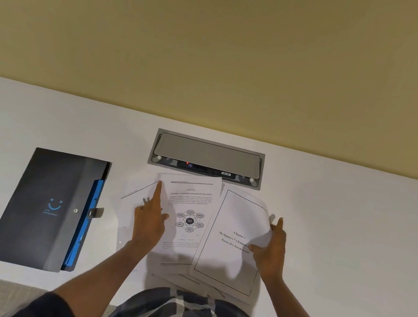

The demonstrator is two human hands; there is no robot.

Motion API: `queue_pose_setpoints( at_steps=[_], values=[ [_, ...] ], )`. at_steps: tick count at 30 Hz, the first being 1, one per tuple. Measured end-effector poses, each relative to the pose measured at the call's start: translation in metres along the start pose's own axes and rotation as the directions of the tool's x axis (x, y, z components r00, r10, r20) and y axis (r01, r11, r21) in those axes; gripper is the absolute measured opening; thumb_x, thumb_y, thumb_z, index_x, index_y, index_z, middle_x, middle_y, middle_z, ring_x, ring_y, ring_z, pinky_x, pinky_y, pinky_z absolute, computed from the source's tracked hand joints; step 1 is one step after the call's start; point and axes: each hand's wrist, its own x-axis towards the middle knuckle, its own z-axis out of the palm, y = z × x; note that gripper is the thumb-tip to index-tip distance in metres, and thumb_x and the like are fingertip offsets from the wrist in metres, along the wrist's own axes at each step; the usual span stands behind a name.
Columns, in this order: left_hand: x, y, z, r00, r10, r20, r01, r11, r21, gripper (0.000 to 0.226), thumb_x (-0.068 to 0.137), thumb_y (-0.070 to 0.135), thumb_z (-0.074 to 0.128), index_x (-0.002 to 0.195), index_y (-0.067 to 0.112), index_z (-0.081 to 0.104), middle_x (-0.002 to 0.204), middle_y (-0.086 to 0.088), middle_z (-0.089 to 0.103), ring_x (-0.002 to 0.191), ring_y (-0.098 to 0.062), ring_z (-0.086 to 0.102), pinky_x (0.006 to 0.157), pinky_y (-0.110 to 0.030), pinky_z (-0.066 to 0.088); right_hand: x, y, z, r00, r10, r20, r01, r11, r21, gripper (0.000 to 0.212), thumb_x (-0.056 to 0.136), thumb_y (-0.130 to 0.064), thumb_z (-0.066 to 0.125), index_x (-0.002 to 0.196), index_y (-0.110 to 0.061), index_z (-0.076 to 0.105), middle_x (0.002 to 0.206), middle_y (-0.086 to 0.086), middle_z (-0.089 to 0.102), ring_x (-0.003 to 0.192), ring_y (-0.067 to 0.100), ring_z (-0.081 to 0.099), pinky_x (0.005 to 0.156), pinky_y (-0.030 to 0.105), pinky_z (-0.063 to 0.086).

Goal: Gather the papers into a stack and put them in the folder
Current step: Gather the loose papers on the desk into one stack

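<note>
Several printed papers lie overlapping and askew in the middle of the white table. A page with a circular diagram [190, 209] lies in the centre. My left hand [149, 220] rests flat on it and the sheets to its left, index finger stretched out. A bordered title page [228, 263] lies on the right. My right hand [271, 250] pinches its right edge, thumb on top, and that edge is lifted and curled. A dark folder [45, 205] with a blue smiley mark and blue inner pockets lies shut to the left, apart from the papers.
A grey cable hatch [207, 155] is set into the white table [340, 230] just behind the papers. A yellow wall stands behind the table. My checked shirt touches the table's near edge.
</note>
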Motion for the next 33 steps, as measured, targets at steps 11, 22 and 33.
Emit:
queue_pose_setpoints(
  at_steps=[11,22,33],
  values=[
    [-0.021,0.017,0.012,0.986,-0.017,0.168,0.057,0.969,-0.241,0.076,0.103,0.011,0.051,0.162,0.028,0.007,0.165,0.002,0.032,0.131,-0.025,0.058,0.098,-0.040,0.057,-0.017,-0.027,0.030,0.980,-0.068,0.185,0.039,0.987,0.157,0.099,0.094,0.014,0.063,0.167,-0.019,0.004,0.173,0.003,0.020,0.158,0.033,0.025,0.123,0.053,0.035],
    [-0.032,0.014,0.034,0.965,-0.186,0.185,0.248,0.881,-0.403,0.052,0.099,0.018,0.060,0.146,0.010,0.039,0.143,-0.011,0.058,0.129,-0.031,0.058,0.109,-0.044,0.047,-0.029,-0.052,0.056,0.929,-0.173,0.327,0.151,0.984,0.093,0.069,0.110,-0.016,0.045,0.166,-0.018,0.006,0.171,0.007,0.028,0.152,0.028,0.039,0.121,0.032,0.034],
    [-0.055,-0.019,0.025,0.924,-0.365,0.118,0.370,0.769,-0.520,0.042,0.097,0.009,0.061,0.139,0.011,0.055,0.135,-0.012,0.065,0.121,-0.035,0.063,0.099,-0.044,0.055,-0.007,0.013,-0.008,0.972,-0.058,0.227,0.187,0.776,-0.602,0.142,0.075,-0.074,0.073,0.163,-0.005,-0.014,0.175,0.011,-0.011,0.163,0.030,-0.003,0.126,0.057,0.024]
  ],
)
